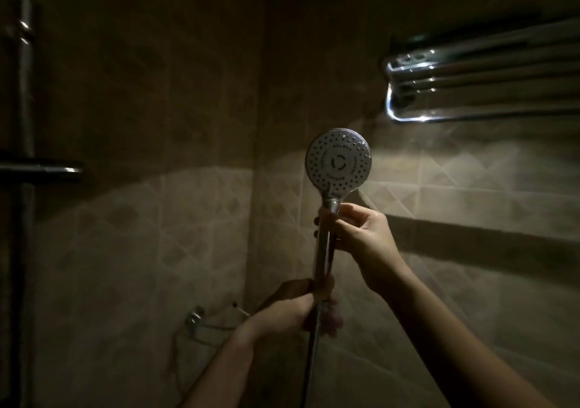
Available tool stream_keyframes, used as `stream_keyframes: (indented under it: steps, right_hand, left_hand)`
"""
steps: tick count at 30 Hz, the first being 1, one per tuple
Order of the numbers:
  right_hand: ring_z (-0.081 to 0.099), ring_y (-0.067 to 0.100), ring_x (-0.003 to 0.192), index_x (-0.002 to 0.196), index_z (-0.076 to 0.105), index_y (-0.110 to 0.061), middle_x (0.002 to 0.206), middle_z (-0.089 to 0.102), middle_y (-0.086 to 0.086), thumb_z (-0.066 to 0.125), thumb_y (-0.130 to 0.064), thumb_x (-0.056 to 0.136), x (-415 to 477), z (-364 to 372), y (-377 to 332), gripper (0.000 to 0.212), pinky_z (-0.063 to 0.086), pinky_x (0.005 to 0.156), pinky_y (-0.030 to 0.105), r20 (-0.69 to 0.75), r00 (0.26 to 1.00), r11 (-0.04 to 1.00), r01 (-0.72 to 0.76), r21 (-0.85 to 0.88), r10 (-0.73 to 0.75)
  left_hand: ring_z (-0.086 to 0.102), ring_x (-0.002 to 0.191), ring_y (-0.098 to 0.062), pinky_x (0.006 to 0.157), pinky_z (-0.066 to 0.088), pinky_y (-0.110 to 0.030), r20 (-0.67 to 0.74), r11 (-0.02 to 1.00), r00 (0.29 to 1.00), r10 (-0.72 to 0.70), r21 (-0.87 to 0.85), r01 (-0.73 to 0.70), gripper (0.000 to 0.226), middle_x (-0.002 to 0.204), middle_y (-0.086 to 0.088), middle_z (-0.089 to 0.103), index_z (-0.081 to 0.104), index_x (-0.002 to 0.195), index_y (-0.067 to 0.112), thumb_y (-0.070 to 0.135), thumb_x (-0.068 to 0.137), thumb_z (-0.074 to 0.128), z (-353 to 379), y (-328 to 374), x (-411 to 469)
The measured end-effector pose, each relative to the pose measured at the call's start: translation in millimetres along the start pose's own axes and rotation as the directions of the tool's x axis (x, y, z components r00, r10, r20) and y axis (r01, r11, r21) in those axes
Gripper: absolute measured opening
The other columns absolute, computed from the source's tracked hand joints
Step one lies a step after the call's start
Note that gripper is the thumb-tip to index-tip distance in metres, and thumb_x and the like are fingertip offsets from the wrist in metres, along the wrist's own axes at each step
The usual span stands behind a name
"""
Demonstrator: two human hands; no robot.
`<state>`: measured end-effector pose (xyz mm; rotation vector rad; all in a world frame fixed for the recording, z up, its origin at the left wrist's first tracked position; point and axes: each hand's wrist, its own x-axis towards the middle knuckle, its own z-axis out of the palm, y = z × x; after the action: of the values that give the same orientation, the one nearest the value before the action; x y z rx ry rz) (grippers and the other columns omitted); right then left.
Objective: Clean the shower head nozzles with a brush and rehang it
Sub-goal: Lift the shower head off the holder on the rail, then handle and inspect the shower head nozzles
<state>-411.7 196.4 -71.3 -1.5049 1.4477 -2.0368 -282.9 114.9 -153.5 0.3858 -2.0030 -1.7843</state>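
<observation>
In the dim corner of the tiled shower, the shower head [338,163] stood upright off its mount, its dotted face turned toward the person and into the light, probably so the nozzles could be checked or reached. The right hand [356,230] was wrapped around the handle just under the head. The left hand [293,313] was clenched around the handle's lower end, where the hose [309,367] dropped away. No brush was visible. The rail [23,100] stood well apart at left.
</observation>
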Motion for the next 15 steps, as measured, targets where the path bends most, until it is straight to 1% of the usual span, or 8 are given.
stream_keyframes:
  steps: [1, 3, 5, 6, 8, 10, 12, 15]
  right_hand:
    - [0.075, 0.027, 0.083, 0.100, 0.073, -0.004, 0.094, 0.078, 0.018, 0.075, -0.012, 0.086, -11, -12, 6, 0.017, 0.061, 0.080, 0.043, -0.021, 0.999, 1.000, -0.026, 0.003, 0.026]
    - [0.074, 0.028, 0.083, 0.102, 0.071, -0.001, 0.097, 0.077, 0.021, 0.071, -0.010, 0.089, -36, -34, 20, 0.016, 0.061, 0.080, 0.042, -0.045, 0.996, 0.997, -0.073, -0.005, 0.072]
    - [0.071, 0.027, 0.082, 0.105, 0.067, 0.002, 0.095, 0.074, 0.020, 0.064, -0.013, 0.096, -62, -54, 36, 0.019, 0.061, 0.080, 0.041, -0.046, 0.993, 0.992, -0.115, -0.054, 0.113]
    - [0.069, 0.026, 0.079, 0.108, 0.063, 0.004, 0.093, 0.071, 0.018, 0.060, -0.017, 0.099, -74, -62, 43, 0.023, 0.061, 0.077, 0.040, -0.048, 0.987, 0.987, -0.156, -0.045, 0.154]
    - [0.065, 0.022, 0.070, 0.109, 0.056, 0.002, 0.087, 0.065, 0.013, 0.054, -0.023, 0.103, -97, -77, 57, 0.025, 0.059, 0.067, 0.035, -0.052, 0.955, 0.953, -0.287, 0.092, 0.293]
    - [0.058, 0.016, 0.061, 0.099, 0.054, -0.008, 0.078, 0.061, 0.007, 0.052, -0.028, 0.104, -117, -93, 71, 0.021, 0.053, 0.058, 0.030, -0.061, 0.913, 0.906, -0.388, 0.168, 0.402]
    - [0.055, 0.013, 0.057, 0.092, 0.054, -0.012, 0.072, 0.059, 0.002, 0.054, -0.035, 0.102, -138, -110, 91, 0.025, 0.050, 0.055, 0.027, -0.110, 0.888, 0.894, -0.437, 0.101, 0.446]
    - [0.053, 0.010, 0.053, 0.094, 0.053, -0.010, 0.065, 0.054, -0.001, 0.052, -0.040, 0.102, -169, -123, 118, 0.031, 0.049, 0.051, 0.025, -0.227, 0.874, 0.897, -0.442, -0.001, 0.430]
  left_hand:
    - [0.069, 0.086, -0.027, 0.102, 0.050, -0.057, 0.021, 0.998, 1.000, -0.016, -0.053, 0.017, 0.030, 0.078, -0.004, 0.073, 0.074, 0.091, 0.014, 0.043, 0.087, 0.069, 17, -16, 3]
    - [0.067, 0.074, -0.021, 0.085, 0.055, -0.054, 0.028, 0.996, 0.999, -0.029, -0.084, 0.031, 0.032, 0.073, -0.001, 0.069, 0.070, 0.088, 0.014, 0.046, 0.082, 0.070, 49, -46, 7]
    - [0.061, 0.063, -0.014, 0.066, 0.052, -0.038, 0.037, 0.991, 0.997, -0.066, -0.112, 0.070, 0.028, 0.066, 0.004, 0.062, 0.060, 0.089, 0.014, 0.041, 0.090, 0.064, 85, -69, 5]
    - [0.057, 0.059, -0.012, 0.062, 0.049, -0.032, 0.053, 0.987, 0.994, -0.092, -0.128, 0.098, 0.025, 0.064, 0.006, 0.059, 0.056, 0.089, 0.015, 0.039, 0.095, 0.060, 104, -78, 3]
    - [0.052, 0.056, -0.009, 0.058, 0.045, -0.026, 0.082, 0.981, 0.989, -0.127, -0.137, 0.137, 0.024, 0.063, 0.007, 0.055, 0.052, 0.086, 0.017, 0.037, 0.098, 0.057, 138, -94, -4]
    - [0.050, 0.056, -0.007, 0.056, 0.042, -0.024, 0.047, 0.983, 0.985, -0.163, -0.080, 0.167, 0.022, 0.064, 0.007, 0.054, 0.051, 0.083, 0.020, 0.035, 0.099, 0.058, 165, -118, -4]
    - [0.051, 0.061, -0.007, 0.060, 0.042, -0.024, -0.003, 0.974, 0.974, -0.227, -0.021, 0.227, 0.018, 0.070, 0.006, 0.056, 0.056, 0.086, 0.020, 0.033, 0.098, 0.059, 188, -140, -7]
    - [0.054, 0.065, -0.008, 0.060, 0.041, -0.021, -0.082, 0.961, 0.959, -0.273, -0.068, 0.267, 0.011, 0.074, 0.002, 0.062, 0.068, 0.087, 0.010, 0.020, 0.091, 0.065, 220, -160, -14]
